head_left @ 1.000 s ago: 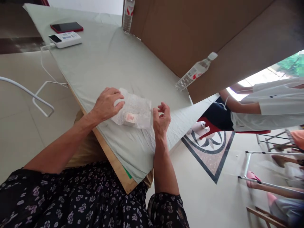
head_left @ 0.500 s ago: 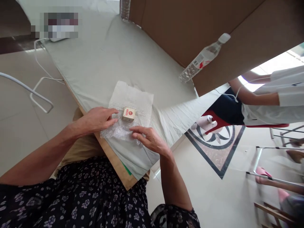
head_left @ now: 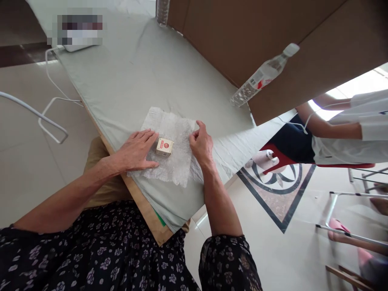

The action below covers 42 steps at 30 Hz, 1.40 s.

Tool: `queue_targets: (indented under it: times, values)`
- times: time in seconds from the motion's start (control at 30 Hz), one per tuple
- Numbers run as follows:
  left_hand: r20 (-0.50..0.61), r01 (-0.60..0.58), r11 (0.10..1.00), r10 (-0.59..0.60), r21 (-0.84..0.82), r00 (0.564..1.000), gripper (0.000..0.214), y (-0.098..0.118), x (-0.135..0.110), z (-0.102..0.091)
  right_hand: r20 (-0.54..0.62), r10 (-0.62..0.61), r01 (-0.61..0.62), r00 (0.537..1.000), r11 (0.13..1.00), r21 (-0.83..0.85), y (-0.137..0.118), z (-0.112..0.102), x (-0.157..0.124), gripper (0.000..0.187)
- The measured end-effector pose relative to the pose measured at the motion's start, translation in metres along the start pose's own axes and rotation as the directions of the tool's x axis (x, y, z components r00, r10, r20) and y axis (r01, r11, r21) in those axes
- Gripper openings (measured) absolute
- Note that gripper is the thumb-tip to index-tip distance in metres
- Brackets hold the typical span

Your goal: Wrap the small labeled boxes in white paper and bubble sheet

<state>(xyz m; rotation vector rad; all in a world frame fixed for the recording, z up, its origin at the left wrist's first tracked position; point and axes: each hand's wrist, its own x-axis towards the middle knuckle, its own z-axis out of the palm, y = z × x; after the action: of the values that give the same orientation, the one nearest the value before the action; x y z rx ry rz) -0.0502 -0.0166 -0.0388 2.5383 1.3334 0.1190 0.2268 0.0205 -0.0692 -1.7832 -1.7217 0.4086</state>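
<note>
A small cream box [head_left: 164, 147] with red print rests near the middle of a sheet of bubble wrap [head_left: 176, 169], which lies spread on the cloth-covered table. My left hand [head_left: 136, 151] lies with fingers apart on the wrap's left part, thumb and fingers on either side of the box's near-left end. At the right edge of the sheet, my right hand [head_left: 201, 143] has its fingers curled in a pinch on the bubble wrap's edge.
A clear plastic bottle [head_left: 260, 76] stands by a large brown cardboard box [head_left: 242, 36]. A white device [head_left: 81, 40], partly blurred, sits at the far left with a white cable. At right another person's arm [head_left: 330, 129] shows beside the table's pale cloth [head_left: 121, 72].
My right hand has moved from the wrap's near side up to its right edge and curled its fingers. My left hand has spread flatter on the sheet. The wrap's near part lies flatter.
</note>
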Motion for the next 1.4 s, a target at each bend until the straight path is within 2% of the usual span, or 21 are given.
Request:
queue_targets:
  times: [0.1,0.23,0.3,0.37,0.43,0.5,0.57,0.6,0.67,0.73,0.83,0.93,1.0,1.1,1.17,1.27,1.33,1.4]
  values:
    - [-0.018,0.032,0.999,-0.032,-0.011,0.999,0.096,0.006,0.008,-0.001,-0.071,-0.034,0.032,0.997,0.999,-0.025,0.009,-0.005,0.01,0.061]
    - [-0.034,0.049,0.998,-0.051,-0.036,0.998,0.095,0.011,0.018,-0.001,-0.103,-0.003,-0.003,0.995,0.998,-0.057,0.019,-0.017,0.013,0.056]
    - [-0.032,0.046,0.998,-0.048,-0.052,0.998,0.094,0.011,0.019,0.0,-0.12,0.0,-0.007,0.993,0.998,-0.063,0.014,-0.024,0.007,0.05]
    - [-0.037,0.034,0.997,-0.037,-0.07,0.999,0.094,0.011,0.019,0.001,-0.105,-0.053,0.05,0.993,0.998,-0.028,0.002,-0.03,-0.004,0.05]
    - [-0.036,0.022,0.996,-0.025,-0.081,0.999,0.094,0.009,0.018,0.003,-0.002,-0.176,0.176,0.984,0.983,0.05,-0.015,-0.03,-0.017,0.058]
    - [-0.023,0.025,0.997,-0.027,-0.078,0.999,0.095,0.008,0.017,0.006,0.149,-0.32,0.307,0.935,0.946,0.107,-0.033,-0.026,-0.026,0.067]
    - [-0.012,0.04,0.997,-0.041,-0.066,0.999,0.097,0.007,0.015,0.009,0.254,-0.381,0.365,0.889,0.925,0.109,-0.045,-0.02,-0.031,0.064]
    - [-0.007,0.046,0.997,-0.046,-0.06,0.999,0.098,0.007,0.015,0.01,0.268,-0.378,0.367,0.886,0.926,0.093,-0.047,-0.018,-0.032,0.061]
    - [0.003,0.05,0.997,-0.05,-0.05,0.999,0.098,0.007,0.014,0.012,0.2,-0.329,0.327,0.923,0.944,0.045,-0.042,-0.022,-0.032,0.055]
    - [0.007,0.051,0.998,-0.051,-0.045,0.999,0.099,0.006,0.014,0.014,0.041,-0.256,0.257,0.966,0.966,-0.01,-0.025,-0.033,-0.031,0.054]
    - [-0.028,0.057,0.997,-0.058,-0.05,0.998,0.097,0.005,0.013,0.017,-0.165,-0.116,0.101,0.979,0.99,-0.098,0.013,-0.055,-0.034,0.053]
    - [-0.062,0.053,0.997,-0.057,-0.064,0.996,0.095,0.004,0.012,0.019,-0.176,0.013,-0.044,0.984,0.984,-0.175,0.043,-0.071,-0.043,0.049]
    - [-0.054,0.048,0.996,-0.052,-0.071,0.997,0.094,0.004,0.011,0.019,-0.204,0.027,-0.068,0.979,0.977,-0.201,0.046,-0.074,-0.051,0.052]
    - [-0.059,0.038,0.997,-0.043,-0.074,0.997,0.094,0.008,0.012,0.012,-0.241,-0.074,0.032,0.968,0.984,-0.173,0.023,-0.066,-0.059,0.054]
    - [-0.087,0.019,0.997,-0.026,-0.071,0.996,0.092,0.012,0.016,0.007,-0.118,-0.179,0.164,0.977,0.979,-0.12,-0.001,-0.053,-0.06,0.049]
    - [-0.091,-0.011,0.999,0.006,-0.053,0.996,0.089,0.015,0.025,0.002,0.143,-0.296,0.309,0.944,0.948,-0.08,-0.026,-0.027,-0.056,0.053]
    - [-0.05,-0.006,0.999,0.004,-0.033,0.999,0.088,0.013,0.03,0.003,0.263,-0.307,0.339,0.915,0.937,-0.085,-0.031,-0.013,-0.052,0.057]
    - [-0.005,0.02,1.0,-0.02,-0.01,1.0,0.089,0.01,0.031,0.005,0.308,-0.293,0.34,0.905,0.934,-0.11,-0.026,-0.005,-0.051,0.06]
